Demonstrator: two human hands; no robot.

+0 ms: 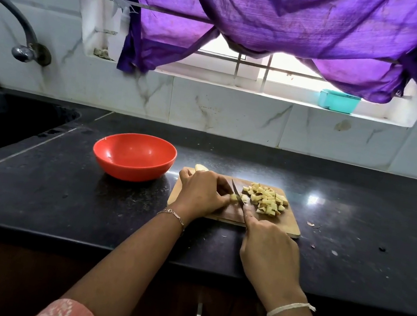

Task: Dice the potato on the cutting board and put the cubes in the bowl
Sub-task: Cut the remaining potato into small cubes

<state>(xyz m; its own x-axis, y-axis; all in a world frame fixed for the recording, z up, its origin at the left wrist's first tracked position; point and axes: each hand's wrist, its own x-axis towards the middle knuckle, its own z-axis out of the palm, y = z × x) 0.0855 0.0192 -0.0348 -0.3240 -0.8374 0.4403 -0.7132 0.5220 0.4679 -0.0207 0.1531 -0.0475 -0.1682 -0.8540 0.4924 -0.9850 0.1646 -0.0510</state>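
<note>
The bowl stands on the counter just left of the cutting board, on which the cubes lie to the right, the knife between them and a potato piece, with perhaps another chunk at the far-left corner.

I can make out no writing, number or brand anywhere in front of me, not on the red bowl, the cutting board, the knife blade or the teal tub on the sill.
</note>
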